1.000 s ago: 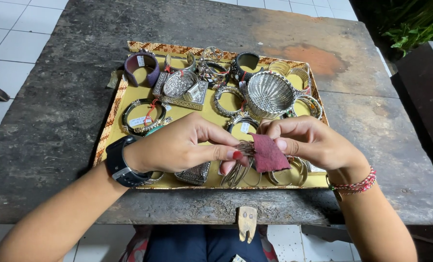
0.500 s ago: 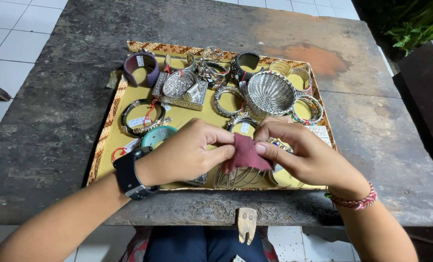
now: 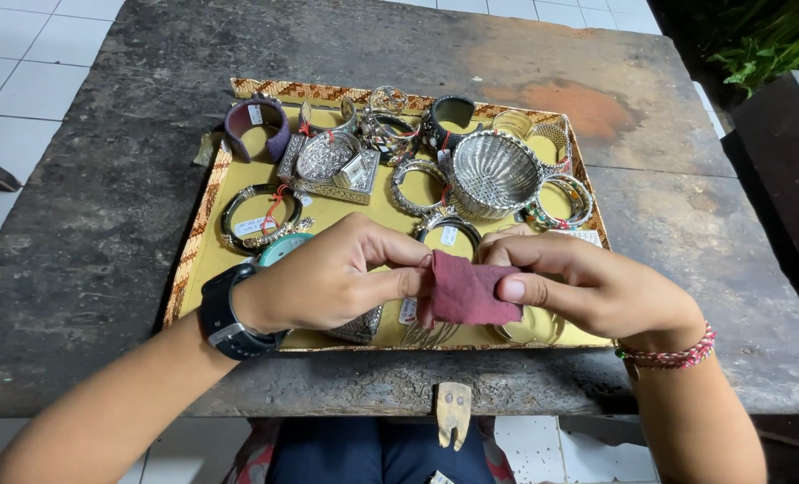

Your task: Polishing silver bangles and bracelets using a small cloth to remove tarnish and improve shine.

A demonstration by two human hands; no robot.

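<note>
Both hands meet over the near edge of a yellow-lined rectangular tray with a patterned woven border (image 3: 204,235), pinching a small dark-red square of cloth (image 3: 468,293) between them. The left hand (image 3: 332,276), a black wristwatch (image 3: 223,314) at its wrist, closes thumb and fingers on the cloth's left edge; the right hand (image 3: 588,285), wearing a red braided bracelet (image 3: 673,356), clamps thumb and fingers on its right side. The cloth sits just above the tray's front rim. Farther back on the tray lie silver bangles, a ribbed round silver bowl (image 3: 494,173) right of centre and a purple cuff (image 3: 256,125) at the far-left corner. The tray rests on a worn dark stone table (image 3: 95,224).
</note>
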